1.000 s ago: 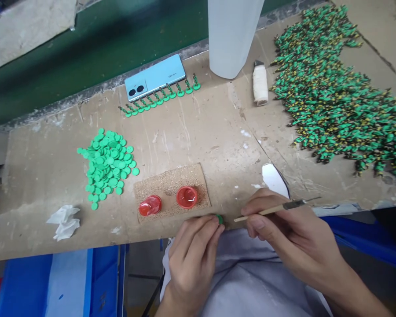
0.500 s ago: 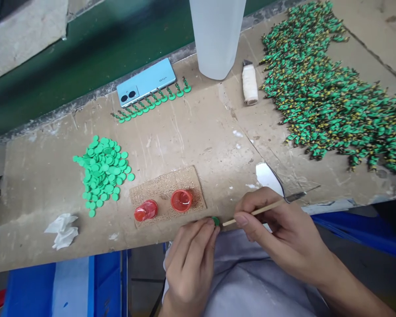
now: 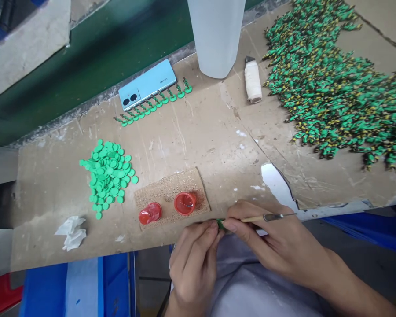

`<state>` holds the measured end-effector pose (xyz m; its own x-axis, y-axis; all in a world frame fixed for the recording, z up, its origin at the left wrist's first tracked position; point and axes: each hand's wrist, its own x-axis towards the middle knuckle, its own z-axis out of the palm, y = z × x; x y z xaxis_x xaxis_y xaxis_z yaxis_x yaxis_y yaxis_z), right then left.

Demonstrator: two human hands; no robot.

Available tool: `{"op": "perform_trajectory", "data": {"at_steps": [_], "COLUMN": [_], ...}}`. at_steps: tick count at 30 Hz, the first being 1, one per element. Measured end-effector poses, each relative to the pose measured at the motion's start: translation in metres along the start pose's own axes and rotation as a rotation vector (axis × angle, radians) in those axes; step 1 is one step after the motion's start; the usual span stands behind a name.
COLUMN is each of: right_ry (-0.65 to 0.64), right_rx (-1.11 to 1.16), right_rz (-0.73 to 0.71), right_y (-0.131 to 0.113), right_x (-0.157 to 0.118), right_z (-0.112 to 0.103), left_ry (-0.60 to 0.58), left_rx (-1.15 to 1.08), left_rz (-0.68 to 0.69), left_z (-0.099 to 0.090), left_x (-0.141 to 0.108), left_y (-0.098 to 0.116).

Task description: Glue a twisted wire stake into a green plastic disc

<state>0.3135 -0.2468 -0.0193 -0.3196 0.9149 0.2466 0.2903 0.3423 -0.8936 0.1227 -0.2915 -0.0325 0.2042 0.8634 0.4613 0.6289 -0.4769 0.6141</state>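
Note:
My left hand point(image 3: 196, 259) is closed, its fingertips pinching a small green piece point(image 3: 220, 224) at the table's front edge; most of it is hidden, so whether a figure is on it I cannot tell. In my right hand point(image 3: 270, 237) is a thin wooden-handled tool point(image 3: 253, 218) with a metal collar and a fine needle-like end pointing right. Its wooden end points at the green piece, and my right fingertips are right beside it. Just beyond my hands, two red cups point(image 3: 185, 203) point(image 3: 151, 213) sit on a brown board point(image 3: 166, 187), one upright with glossy liquid, the other tilted.
Left lies a pile of green discs point(image 3: 110, 174), near crumpled tissue point(image 3: 71, 232). Behind, small figures on green bases point(image 3: 158, 103) line up before a blue phone point(image 3: 148, 84). A white container point(image 3: 217, 39), a wrapped blade point(image 3: 252, 81) and a heap of green figures point(image 3: 333, 88) stand farther right.
My right hand has moved left with the tool, bringing its wooden end to the green piece. My left hand keeps its pinch. The whole view has shifted slightly.

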Motion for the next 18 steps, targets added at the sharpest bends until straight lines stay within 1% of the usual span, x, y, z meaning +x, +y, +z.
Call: {"op": "perform_trajectory", "data": {"at_steps": [10,18], "right_ry": [-0.045,-0.112], "right_rx": [-0.035,-0.066], "right_rz": [-0.029,-0.083], "right_y": [0.0016,0.0001], "right_x": [-0.0045,-0.0079], "right_z": [0.0036,0.0017], "left_ry": [0.011,0.020], "left_rx": [-0.046,-0.131], "left_rz": [-0.052,-0.058], "left_z": [0.0023,0.0026], "left_x": [-0.0031,-0.0030], "left_y": [-0.0020,-0.0049]}}
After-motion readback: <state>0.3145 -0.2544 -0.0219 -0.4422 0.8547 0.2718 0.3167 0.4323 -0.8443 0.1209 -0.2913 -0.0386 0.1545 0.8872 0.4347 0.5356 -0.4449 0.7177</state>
